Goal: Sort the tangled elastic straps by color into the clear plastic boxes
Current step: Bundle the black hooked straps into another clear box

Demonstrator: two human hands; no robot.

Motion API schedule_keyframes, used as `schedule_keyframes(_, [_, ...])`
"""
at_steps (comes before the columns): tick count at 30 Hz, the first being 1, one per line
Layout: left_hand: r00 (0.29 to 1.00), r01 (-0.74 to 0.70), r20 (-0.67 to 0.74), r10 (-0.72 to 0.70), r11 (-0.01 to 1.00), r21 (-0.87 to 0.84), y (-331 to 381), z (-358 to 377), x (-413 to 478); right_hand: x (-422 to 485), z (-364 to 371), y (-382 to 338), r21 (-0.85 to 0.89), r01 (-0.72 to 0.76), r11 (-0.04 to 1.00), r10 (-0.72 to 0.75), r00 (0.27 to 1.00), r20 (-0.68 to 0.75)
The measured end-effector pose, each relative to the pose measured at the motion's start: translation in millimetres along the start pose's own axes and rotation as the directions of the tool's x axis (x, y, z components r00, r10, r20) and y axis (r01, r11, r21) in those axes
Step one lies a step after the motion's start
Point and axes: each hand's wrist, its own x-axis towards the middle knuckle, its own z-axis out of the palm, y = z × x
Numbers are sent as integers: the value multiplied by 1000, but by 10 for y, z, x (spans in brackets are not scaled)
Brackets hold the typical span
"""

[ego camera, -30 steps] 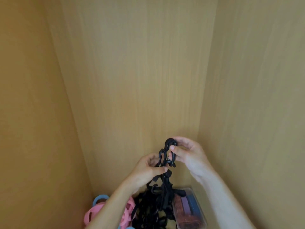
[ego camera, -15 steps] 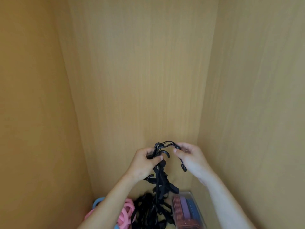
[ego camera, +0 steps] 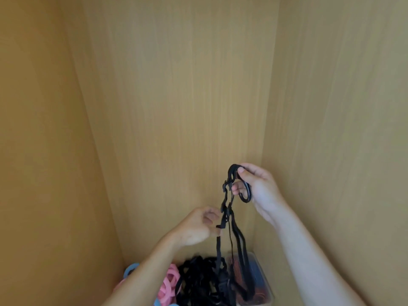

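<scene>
Head view: your right hand [ego camera: 258,188] is up high, thumb and fingers pinched together on the top loop of a black elastic strap [ego camera: 218,250]. Your left hand [ego camera: 194,228] sits lower, fingers curled in on the same strap. It hangs taut down into the black tangle [ego camera: 198,281], with pink straps [ego camera: 170,283] on the left and the clear plastic box [ego camera: 266,288] on the right.

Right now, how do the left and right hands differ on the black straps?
Height: the right hand is higher, the left hand lower. Grip point: the right hand pinches the looped top of the black straps; the left hand pinches farther down the hanging strands. Shared: both hold the same tangle, which trails into the pile below.
</scene>
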Motion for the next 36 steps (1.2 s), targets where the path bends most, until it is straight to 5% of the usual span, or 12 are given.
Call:
schedule_keyframes(9, [992, -39, 105, 66, 969, -243, 18, 273, -17, 83, 99, -435, 276, 80, 958, -81, 997, -6])
schedule_keyframes(22, [980, 200, 34, -199, 936, -289, -414, 224, -100, 244, 165, -966, 405, 242, 882, -236, 970, -66])
schedule_keyframes(28, [981, 127, -97, -169, 931, -343, -281, 121, -140, 264, 100, -717, 221, 233, 947, -227, 972, -54])
schedule_keyframes(36, [970, 5, -226, -92, 933, -360, 36, -109, -54, 139, -34, -43, -186, 1, 983, 2, 1000, 13])
